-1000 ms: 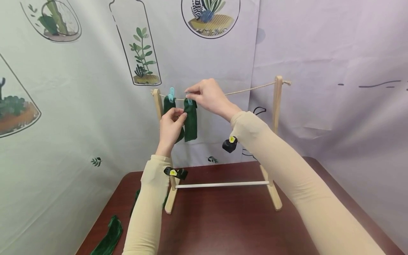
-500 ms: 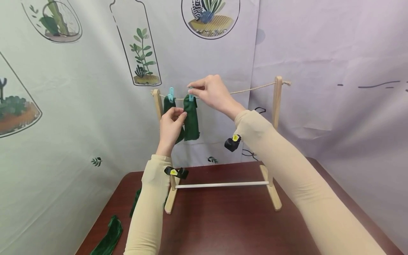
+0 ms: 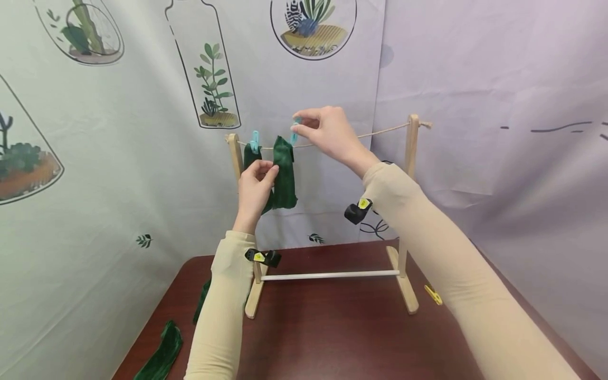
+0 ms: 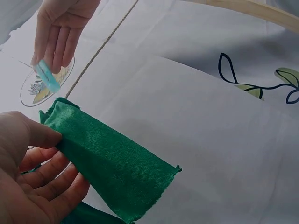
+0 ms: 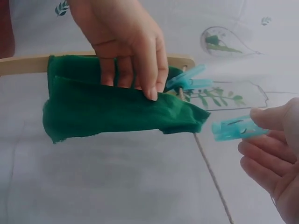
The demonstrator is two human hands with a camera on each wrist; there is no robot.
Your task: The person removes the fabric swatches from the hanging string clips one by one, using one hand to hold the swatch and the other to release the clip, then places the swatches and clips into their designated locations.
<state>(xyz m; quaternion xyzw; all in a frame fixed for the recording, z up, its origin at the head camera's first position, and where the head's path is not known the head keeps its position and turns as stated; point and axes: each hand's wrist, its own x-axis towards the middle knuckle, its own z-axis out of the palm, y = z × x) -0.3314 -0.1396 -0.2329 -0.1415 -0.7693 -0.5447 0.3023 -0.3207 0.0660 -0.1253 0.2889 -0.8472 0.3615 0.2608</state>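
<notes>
Pinching blue clothespin (image 3: 295, 131) in right hand (image 3: 328, 134) fingers, frame centre above string (image 3: 380, 131); left hand (image 3: 254, 187) fingers gripping green sock (image 3: 284, 171).

1. The table (image 3: 332, 338) is a dark reddish-brown wooden surface with a smooth, slightly glossy top, set against fabric-draped walls at its far edge.
2. A small wooden drying rack (image 3: 404, 285) stands on the table, resting on two flat wooden feet, one on the left and one on the right.
3. A white crossbar (image 3: 330, 275) joins the two uprights low down, just above the tabletop.
4. A dark green sock (image 3: 161, 356) lies flat near the table's front left edge.
5. Another green cloth piece (image 3: 201, 301) lies just left of the rack's left foot, partly hidden behind a sleeve.
6. A yellow clothespin (image 3: 433, 294) lies on the table just right of the rack's right foot.
</notes>
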